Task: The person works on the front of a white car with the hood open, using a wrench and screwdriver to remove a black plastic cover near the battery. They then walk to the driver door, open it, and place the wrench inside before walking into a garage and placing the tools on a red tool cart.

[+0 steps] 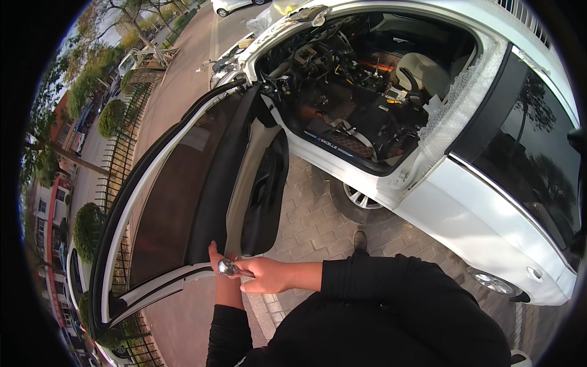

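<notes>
My right hand [266,274] is closed round a shiny metal hand tool [227,267], held out at the edge of the open white car door [110,257]. Behind it, my left hand [215,255] grips the door's edge beside the dark inner panel [257,202], partly hidden by the tool and right hand. The door's tinted window [165,196] is on my left. Beyond the door opening, the cabin [342,92] has its dashboard taken apart, with loose wiring and exposed black parts.
A pale seat [419,73] is inside; bubble wrap [461,92] covers the door pillar. The rear door [507,226] is shut. A front wheel [361,196] shows over paving bricks [306,214]. My shoe [359,241] stands there. A railing [122,140], shrubs and parked cars lie left.
</notes>
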`<state>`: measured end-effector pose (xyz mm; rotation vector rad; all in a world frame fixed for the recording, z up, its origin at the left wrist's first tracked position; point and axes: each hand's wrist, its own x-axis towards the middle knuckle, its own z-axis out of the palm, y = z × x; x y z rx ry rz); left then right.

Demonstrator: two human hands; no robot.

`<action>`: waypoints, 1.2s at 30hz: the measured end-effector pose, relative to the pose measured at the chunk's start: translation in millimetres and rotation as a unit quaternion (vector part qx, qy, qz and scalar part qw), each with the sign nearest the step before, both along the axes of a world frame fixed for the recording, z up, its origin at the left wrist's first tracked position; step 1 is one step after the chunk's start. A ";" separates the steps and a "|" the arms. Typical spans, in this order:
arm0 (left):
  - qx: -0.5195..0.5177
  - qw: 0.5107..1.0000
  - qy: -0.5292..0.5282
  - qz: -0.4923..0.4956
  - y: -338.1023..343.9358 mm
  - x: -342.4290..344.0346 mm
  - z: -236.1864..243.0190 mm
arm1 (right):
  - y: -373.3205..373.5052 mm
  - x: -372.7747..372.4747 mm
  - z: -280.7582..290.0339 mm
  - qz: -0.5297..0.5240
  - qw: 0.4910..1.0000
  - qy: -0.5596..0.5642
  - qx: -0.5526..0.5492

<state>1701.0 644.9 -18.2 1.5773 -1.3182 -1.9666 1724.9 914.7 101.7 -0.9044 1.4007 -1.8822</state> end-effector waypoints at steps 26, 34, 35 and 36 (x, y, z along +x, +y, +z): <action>-0.121 0.976 -0.082 0.160 -92.2 -66.6 -11.6 | 235.5 -247.9 -231.0 -0.083 0.887 -0.421 0.172; -0.030 0.987 -0.131 0.084 -130.8 -58.6 7.8 | 251.3 -263.5 -237.8 -0.094 0.882 -0.417 0.199; -0.033 0.985 -0.150 0.073 -135.7 -58.3 12.7 | 252.7 -264.3 -237.6 -0.096 0.879 -0.425 0.195; -0.020 0.986 -0.153 0.060 -139.8 -61.0 12.3 | 253.5 -265.0 -237.9 -0.095 0.876 -0.426 0.205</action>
